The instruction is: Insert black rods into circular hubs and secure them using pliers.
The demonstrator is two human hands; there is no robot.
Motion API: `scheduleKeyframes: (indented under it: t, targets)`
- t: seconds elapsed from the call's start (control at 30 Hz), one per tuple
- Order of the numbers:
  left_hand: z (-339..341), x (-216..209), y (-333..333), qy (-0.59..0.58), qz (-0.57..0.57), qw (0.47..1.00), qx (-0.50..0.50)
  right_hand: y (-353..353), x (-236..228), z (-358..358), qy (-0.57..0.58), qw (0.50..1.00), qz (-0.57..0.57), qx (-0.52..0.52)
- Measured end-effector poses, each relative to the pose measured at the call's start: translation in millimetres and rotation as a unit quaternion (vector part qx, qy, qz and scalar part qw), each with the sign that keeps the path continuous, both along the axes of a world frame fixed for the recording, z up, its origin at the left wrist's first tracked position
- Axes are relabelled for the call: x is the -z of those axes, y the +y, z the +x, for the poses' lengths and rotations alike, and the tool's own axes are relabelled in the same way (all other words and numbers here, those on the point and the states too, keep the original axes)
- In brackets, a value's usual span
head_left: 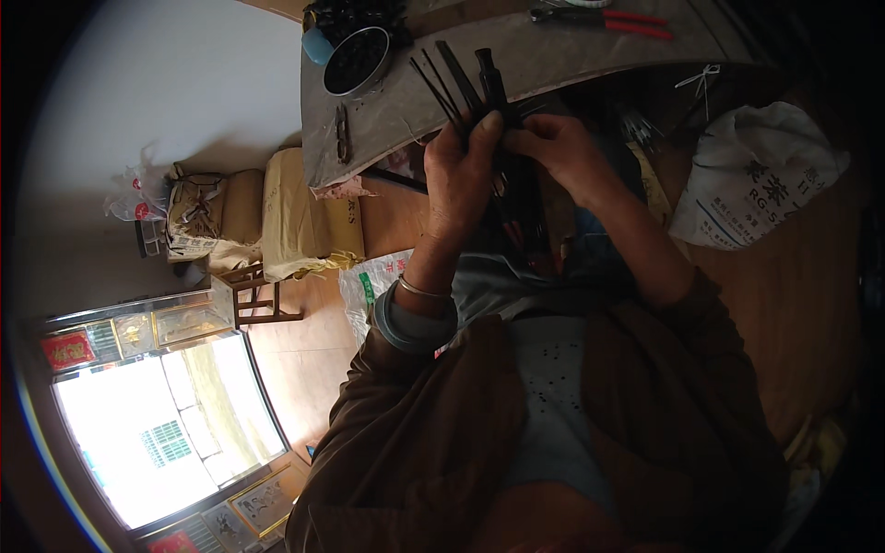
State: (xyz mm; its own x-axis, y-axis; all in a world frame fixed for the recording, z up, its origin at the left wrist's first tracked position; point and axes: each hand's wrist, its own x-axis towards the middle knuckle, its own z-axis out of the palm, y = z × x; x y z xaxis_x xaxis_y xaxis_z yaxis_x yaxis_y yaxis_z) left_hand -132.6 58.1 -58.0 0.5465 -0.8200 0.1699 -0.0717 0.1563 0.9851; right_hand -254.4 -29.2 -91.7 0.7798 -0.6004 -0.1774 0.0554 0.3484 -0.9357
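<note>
My left hand (458,175) is closed around a bundle of slim black rods (458,76) that stick up beyond its thumb. One of them, a thicker black rod (491,81) with a knobbed tip, stands to the right of the others. My right hand (560,152) is close beside it, thumb and fingers pinched together at the bundle's right side. What lies between those fingertips is too small and dark to make out. Below the hands, dark lengths of the bundle run down toward my lap, partly lost in shadow.
On the grey table (396,115) are a bowl of small black parts (358,61), red-handled pliers (608,20) and a small dark hand tool (342,134). A white sack (758,177) stands at right. Wrapped packs (309,212) and a wooden stool (258,293) are at left.
</note>
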Motion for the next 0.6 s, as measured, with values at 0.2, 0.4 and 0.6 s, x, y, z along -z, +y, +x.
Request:
scheduleKeyframes:
  t: [0.2,0.4,0.6]
  targets:
    - [2,-17,-3,-0.129,0.081,0.988,-0.005,0,-11,-3,0.064,0.987,-0.144,0.024]
    - [0,-16,1,0.033,0.067,0.994,0.083,-9,13,-1,-0.031,0.999,0.014,-0.020]
    - [8,-9,2,0.090,0.043,0.991,0.092,0,-1,-1,-0.018,1.000,-0.016,-0.009]
